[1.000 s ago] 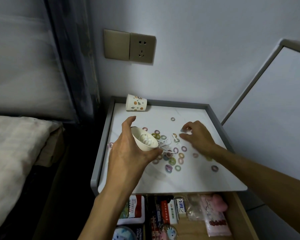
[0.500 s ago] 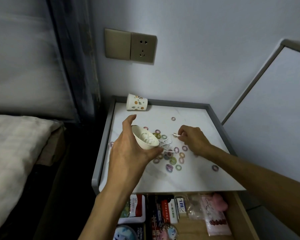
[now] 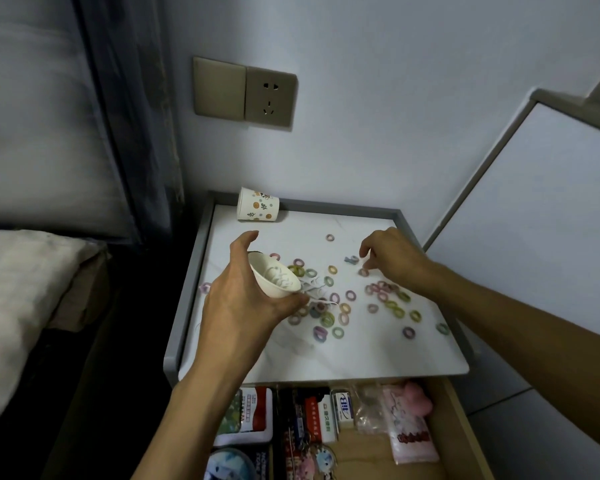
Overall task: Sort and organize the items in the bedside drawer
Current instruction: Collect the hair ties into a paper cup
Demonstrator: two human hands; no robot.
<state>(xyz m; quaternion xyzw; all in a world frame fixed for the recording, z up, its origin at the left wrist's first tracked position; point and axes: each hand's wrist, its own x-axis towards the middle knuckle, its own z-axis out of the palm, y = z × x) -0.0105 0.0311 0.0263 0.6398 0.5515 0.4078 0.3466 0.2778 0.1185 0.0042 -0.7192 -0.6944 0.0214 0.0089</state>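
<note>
— What is hard to see?

— My left hand (image 3: 243, 306) grips a small white cup (image 3: 274, 280), tilted with its mouth to the right. Something thin and white lies inside; I cannot tell what. My right hand (image 3: 392, 258) has its fingers curled just above one of the hair ties (image 3: 362, 271); whether they pinch anything, I cannot tell. The open drawer (image 3: 458, 427) is cut off at the near edge.

— And the edges, the free room?

— The hair ties lie scattered over the middle and right of the nightstand top (image 3: 326, 355). Thin white threads (image 3: 317, 289) lie just beside the white cup. A grey rim (image 3: 187, 282) borders the left, far and right sides. A printed paper cup (image 3: 258, 204) lies on its side in the far left corner, well apart from my hands.

— The room?

— The top is white; a wall socket (image 3: 270, 97) is above, a bed (image 3: 14, 278) to the left.
</note>
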